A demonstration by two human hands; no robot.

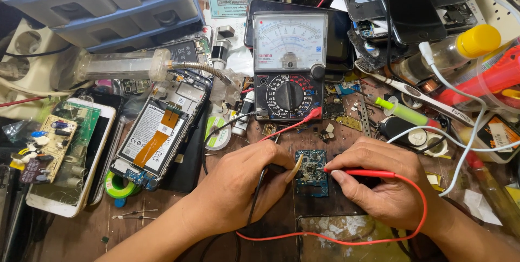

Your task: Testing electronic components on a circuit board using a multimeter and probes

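Lower centre of the frame: your left hand point(246, 178) and right hand point(379, 178) meet over a small blue rectangular printed circuit board point(312, 172) lying flat on the cluttered brown wooden surface point(157, 218).

Your left hand is curled closed around a black probe point(276, 168), whose thin black lead point(254, 197) drops away beneath the palm; the thumb lies along the board's left edge, apparently steadying it. Your right hand is closed in a pencil grip on a red probe point(360, 172), its tip touching the board near the middle, while the heel of the hand rests on the surface, which keeps the tip still. The red lead point(336, 238) loops low around the right wrist and back leftward, well clear of the board.

Just above the board stands a black analogue multimeter with a white needle dial and round selector knob point(290, 67), placed facing you so the scale can be read without lifting either probe.

Left of centre lies an opened smartphone with its battery and orange flex cable exposed point(157, 137), set apart from the working spot. Further left, a white phone lies face down under a green board in a clear bag point(59, 148). At the upper right, a clear bottle with a yellow cap point(460, 48) lies among other parts, near a white cable point(460, 132).
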